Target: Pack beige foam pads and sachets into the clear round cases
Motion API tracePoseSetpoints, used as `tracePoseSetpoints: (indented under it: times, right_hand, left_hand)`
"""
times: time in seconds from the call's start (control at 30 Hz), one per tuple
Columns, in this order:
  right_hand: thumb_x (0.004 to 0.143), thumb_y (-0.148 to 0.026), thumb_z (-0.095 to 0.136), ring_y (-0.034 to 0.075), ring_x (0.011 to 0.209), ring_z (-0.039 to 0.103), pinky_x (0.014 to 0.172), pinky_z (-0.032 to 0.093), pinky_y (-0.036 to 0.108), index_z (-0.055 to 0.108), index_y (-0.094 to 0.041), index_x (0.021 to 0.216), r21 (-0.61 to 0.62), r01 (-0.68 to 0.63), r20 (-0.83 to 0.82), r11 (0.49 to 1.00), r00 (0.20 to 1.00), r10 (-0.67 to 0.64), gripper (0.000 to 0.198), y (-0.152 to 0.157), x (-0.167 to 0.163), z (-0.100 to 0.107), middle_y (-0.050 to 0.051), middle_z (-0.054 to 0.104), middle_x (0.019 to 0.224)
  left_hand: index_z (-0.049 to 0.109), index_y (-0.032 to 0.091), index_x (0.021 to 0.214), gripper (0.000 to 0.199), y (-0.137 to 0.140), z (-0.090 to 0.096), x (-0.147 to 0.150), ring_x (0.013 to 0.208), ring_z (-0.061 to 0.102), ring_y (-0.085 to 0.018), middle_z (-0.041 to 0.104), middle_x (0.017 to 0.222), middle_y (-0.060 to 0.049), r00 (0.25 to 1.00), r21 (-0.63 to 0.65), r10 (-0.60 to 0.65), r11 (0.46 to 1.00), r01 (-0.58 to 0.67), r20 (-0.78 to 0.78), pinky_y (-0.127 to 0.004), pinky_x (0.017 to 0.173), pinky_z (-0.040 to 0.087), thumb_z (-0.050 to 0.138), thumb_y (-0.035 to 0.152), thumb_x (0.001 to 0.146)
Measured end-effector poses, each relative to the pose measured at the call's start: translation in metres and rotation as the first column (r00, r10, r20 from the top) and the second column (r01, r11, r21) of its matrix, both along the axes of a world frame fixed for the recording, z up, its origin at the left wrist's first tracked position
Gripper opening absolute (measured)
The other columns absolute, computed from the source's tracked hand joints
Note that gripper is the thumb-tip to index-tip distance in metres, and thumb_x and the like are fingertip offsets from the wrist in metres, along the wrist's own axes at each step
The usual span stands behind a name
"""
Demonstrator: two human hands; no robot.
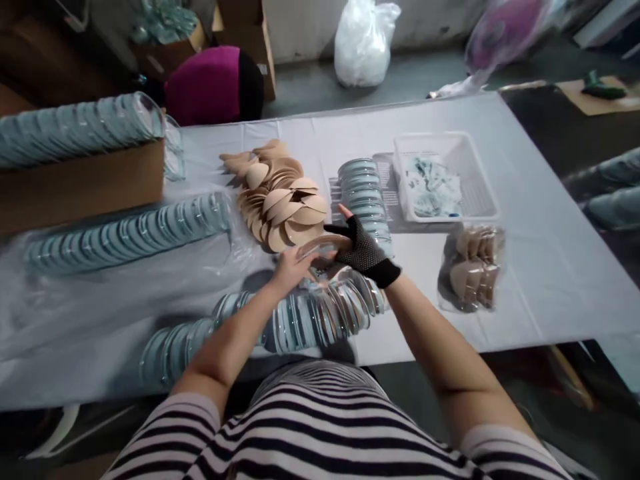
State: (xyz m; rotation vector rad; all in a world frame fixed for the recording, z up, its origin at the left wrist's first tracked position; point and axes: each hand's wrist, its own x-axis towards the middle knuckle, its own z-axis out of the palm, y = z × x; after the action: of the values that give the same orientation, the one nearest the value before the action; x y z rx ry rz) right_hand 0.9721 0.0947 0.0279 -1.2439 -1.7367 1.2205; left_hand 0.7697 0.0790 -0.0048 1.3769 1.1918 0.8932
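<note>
My bare left hand (295, 268) is closed on the near-left edge of a curved beige bra pad (320, 245). From the other side my right hand (364, 250), in a black fingerless mesh glove, grips the same pad with its thumb pointing up and away. A clear round package seems to sit just under the pad; the fingers partly hide it. Just below the hands lies a long row of clear round packages (305, 320) with pale blue inserts. Beyond my left hand is a heap of loose beige bra pads (283, 200).
Another row of round packages (363, 193) stands behind my right hand. A white plastic basket (480, 180) holds small printed packets. Bagged beige pads (475, 270) lie at right. A cardboard box (85, 180) and more package rows (130, 233) fill the left side.
</note>
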Motion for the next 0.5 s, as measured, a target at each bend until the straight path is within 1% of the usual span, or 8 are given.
tracePoseSetpoints:
  times: [0.03, 0.1, 0.17, 0.2, 0.27, 0.33, 0.4, 0.5]
  right_hand:
    - [0.072, -0.037, 0.072, 0.020, 0.086, 0.067, 0.071, 0.058, 0.033, 0.057, -0.015, 0.126, -0.078, -0.113, -0.067, 0.991, 0.992, 0.108, 0.060, 0.001, 0.003, 0.009, 0.008, 0.071, 0.103]
    - [0.075, -0.038, 0.069, 0.019, 0.073, 0.066, 0.064, 0.057, 0.031, 0.066, -0.013, 0.109, -0.135, -0.242, -0.037, 0.961, 0.970, 0.239, 0.042, 0.005, 0.007, 0.028, 0.004, 0.072, 0.084]
    - [0.081, -0.033, 0.065, 0.019, 0.077, 0.068, 0.072, 0.058, 0.033, 0.071, -0.013, 0.099, 0.015, -0.217, 0.086, 0.976, 0.973, 0.215, 0.028, 0.006, 0.002, 0.047, 0.005, 0.073, 0.085]
    - [0.083, -0.029, 0.064, 0.020, 0.084, 0.068, 0.080, 0.057, 0.035, 0.072, -0.014, 0.101, 0.137, -0.176, 0.142, 0.975, 0.977, 0.157, 0.025, 0.003, -0.004, 0.056, 0.005, 0.074, 0.092]
    - [0.087, -0.021, 0.058, 0.021, 0.099, 0.068, 0.092, 0.053, 0.037, 0.070, -0.017, 0.114, 0.328, -0.100, 0.236, 0.940, 0.972, 0.021, 0.029, -0.013, -0.020, 0.067, 0.006, 0.073, 0.108]
    - [0.090, -0.017, 0.055, 0.024, 0.110, 0.065, 0.097, 0.050, 0.041, 0.068, -0.020, 0.122, 0.402, -0.077, 0.355, 0.913, 0.932, -0.078, 0.034, -0.038, -0.041, 0.067, 0.007, 0.070, 0.121]
    - [0.092, -0.018, 0.054, 0.027, 0.117, 0.062, 0.099, 0.049, 0.043, 0.067, -0.020, 0.123, 0.390, -0.116, 0.471, 0.913, 0.878, -0.089, 0.034, -0.067, -0.059, 0.056, 0.009, 0.065, 0.129]
    - [0.093, -0.020, 0.054, 0.026, 0.120, 0.060, 0.101, 0.049, 0.044, 0.067, -0.018, 0.123, 0.329, -0.219, 0.534, 0.918, 0.845, 0.010, 0.033, -0.104, -0.076, 0.034, 0.012, 0.061, 0.135]
  left_hand:
    - [0.068, 0.018, 0.118, 0.049, -0.003, 0.007, -0.008, 0.108, 0.065, -0.029, 0.072, 0.109, -0.009, 0.999, -0.003, -0.035, 0.999, 0.035, -0.001, -0.042, 0.098, 0.050, 0.071, 0.047, 0.078]
    - [0.066, 0.019, 0.121, 0.063, -0.009, 0.016, -0.028, 0.106, 0.066, -0.031, 0.072, 0.112, -0.010, 0.976, -0.079, -0.216, 0.973, 0.218, 0.040, -0.044, 0.095, 0.051, 0.074, 0.057, 0.072]
    - [0.068, 0.016, 0.118, 0.078, -0.017, 0.017, -0.045, 0.106, 0.066, -0.034, 0.072, 0.111, -0.014, 0.897, -0.218, -0.390, 0.876, 0.431, 0.209, -0.046, 0.090, 0.053, 0.070, 0.073, 0.065]
    - [0.068, 0.014, 0.117, 0.085, -0.023, 0.015, -0.051, 0.106, 0.066, -0.036, 0.071, 0.112, -0.017, 0.863, -0.260, -0.404, 0.836, 0.483, 0.305, -0.048, 0.088, 0.054, 0.062, 0.081, 0.065]
    - [0.063, 0.013, 0.124, 0.097, -0.036, 0.005, -0.051, 0.112, 0.064, -0.036, 0.068, 0.119, -0.021, 0.848, -0.285, -0.327, 0.839, 0.464, 0.418, -0.049, 0.088, 0.054, 0.040, 0.091, 0.070]
    - [0.051, 0.015, 0.137, 0.102, -0.052, -0.007, -0.042, 0.121, 0.059, -0.034, 0.062, 0.130, -0.020, 0.868, -0.288, -0.160, 0.902, 0.322, 0.470, -0.049, 0.092, 0.052, 0.018, 0.090, 0.077]
    - [0.039, 0.017, 0.146, 0.101, -0.068, -0.017, -0.031, 0.128, 0.054, -0.032, 0.054, 0.142, -0.017, 0.824, -0.315, -0.002, 0.923, 0.220, 0.567, -0.049, 0.097, 0.050, 0.003, 0.085, 0.081]
    - [0.028, 0.020, 0.151, 0.093, -0.085, -0.020, -0.029, 0.124, 0.057, -0.031, 0.048, 0.147, -0.014, 0.665, -0.444, 0.189, 0.865, 0.236, 0.723, -0.051, 0.097, 0.051, -0.002, 0.079, 0.085]
